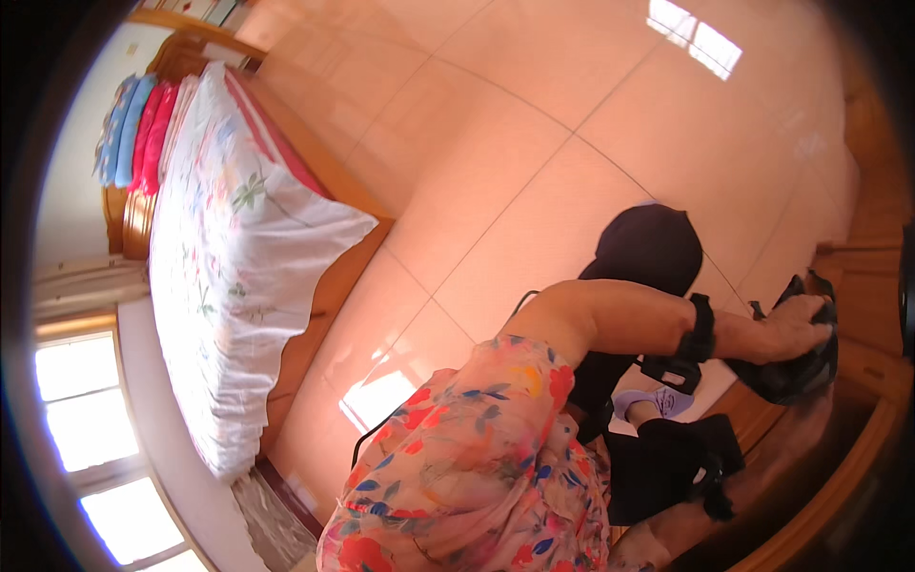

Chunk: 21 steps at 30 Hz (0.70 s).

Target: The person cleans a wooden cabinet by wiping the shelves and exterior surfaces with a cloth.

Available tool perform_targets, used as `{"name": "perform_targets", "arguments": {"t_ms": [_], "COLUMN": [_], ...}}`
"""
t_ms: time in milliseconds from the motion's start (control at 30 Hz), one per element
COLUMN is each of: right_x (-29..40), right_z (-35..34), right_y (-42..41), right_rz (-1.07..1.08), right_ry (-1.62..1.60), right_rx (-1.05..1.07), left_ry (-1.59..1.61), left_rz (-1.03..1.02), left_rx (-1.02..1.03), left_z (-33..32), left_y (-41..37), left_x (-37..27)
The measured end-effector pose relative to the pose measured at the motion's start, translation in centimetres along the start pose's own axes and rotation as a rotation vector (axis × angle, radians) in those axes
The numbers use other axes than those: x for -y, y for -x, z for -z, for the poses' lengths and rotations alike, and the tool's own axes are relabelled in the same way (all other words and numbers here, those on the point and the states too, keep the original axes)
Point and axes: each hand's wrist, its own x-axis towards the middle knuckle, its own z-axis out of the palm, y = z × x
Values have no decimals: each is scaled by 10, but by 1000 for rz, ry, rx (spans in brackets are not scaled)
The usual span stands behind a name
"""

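My left hand [793,325] grips a dark, slightly glossy bag-like item [779,382], its fingers over the upper edge. Around that wrist runs a black strap [697,329] with a small black device [670,373] hanging from it. Lower down, my blurred right forearm [775,454] reaches toward the underside of the same dark item. Its hand is mostly hidden there, so its grip is unclear. Both arms extend over a wooden drawer or open cabinet [822,518] with a dark inside.
My black-trousered knee [650,247] and a lavender shoe [672,404] are near the wooden furniture [868,286]. A bed with a white floral sheet [221,286] stands across the tiled floor [500,164], folded quilts [139,136] at its head. Windows [89,400] are beyond it.
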Motion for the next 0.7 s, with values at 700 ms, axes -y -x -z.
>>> {"name": "perform_targets", "arguments": {"t_ms": [700], "right_x": [-6], "right_z": [14], "right_y": [-13], "right_rz": [432], "right_ry": [620], "right_rx": [189], "left_ry": [89], "left_rz": [66], "left_rx": [10], "left_z": [17], "left_y": [-18], "left_x": [-16]}}
